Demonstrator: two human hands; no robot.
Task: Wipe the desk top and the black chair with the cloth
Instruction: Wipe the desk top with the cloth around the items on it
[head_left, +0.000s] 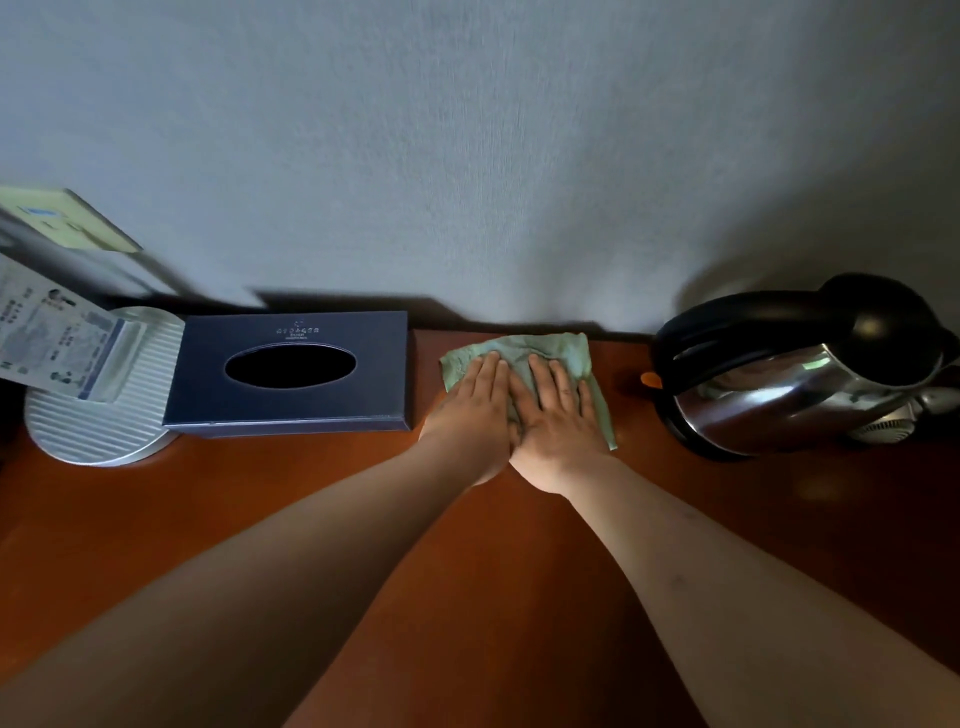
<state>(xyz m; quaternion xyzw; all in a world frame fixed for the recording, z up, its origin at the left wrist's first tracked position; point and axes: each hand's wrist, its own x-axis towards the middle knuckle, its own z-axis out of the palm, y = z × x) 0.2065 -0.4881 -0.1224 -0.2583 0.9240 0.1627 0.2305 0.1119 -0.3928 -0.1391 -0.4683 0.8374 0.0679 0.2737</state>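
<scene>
Two Hands Flat on Cloth

Both hands lie side by side, fingers straight, pressing the green cloth (550, 353) onto the brown surface (260, 493) near the wall. Left hand (475, 402) covers the cloth's left part; right hand (556, 410) covers its middle. A dark tissue box (291, 371) sits just left; a steel kettle (795, 379) stands to the right, apparently on a base.

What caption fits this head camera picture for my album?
Both flat hands, left hand and right hand, press a pale green cloth on the reddish-brown wooden desk top.
</scene>
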